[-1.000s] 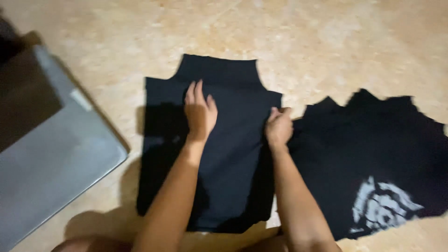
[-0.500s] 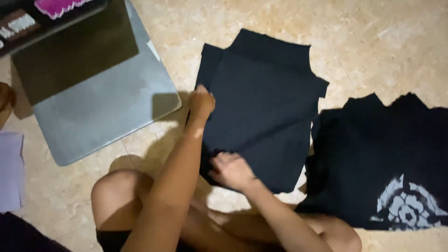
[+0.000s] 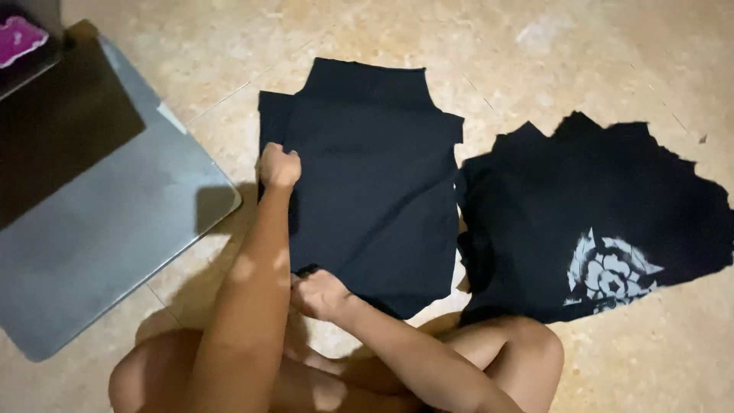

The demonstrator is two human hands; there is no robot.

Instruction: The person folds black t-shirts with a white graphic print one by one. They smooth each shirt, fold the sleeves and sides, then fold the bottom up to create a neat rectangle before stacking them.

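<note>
Black folded cloth [image 3: 367,183] lies on the floor [image 3: 535,46]; left hand [image 3: 279,166] fingers pinch its left edge, right hand [image 3: 317,294] fingers grip the near corner. Uneven pulling could skew the fold toward the printed shirt [image 3: 596,222] beyond them.

Dim warm light; soft shadows

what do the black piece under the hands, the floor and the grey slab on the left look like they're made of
Black piece: soft matte cloth, probably knit fabric; it lies limp with raw cut edges where the left hand and right hand grip it. Floor: beige mottled tile or stone, faintly glossy, with thin joint lines. Grey slab: smooth, stiff sheet with rounded corners, perhaps plastic or metal; hard to tell.
</note>
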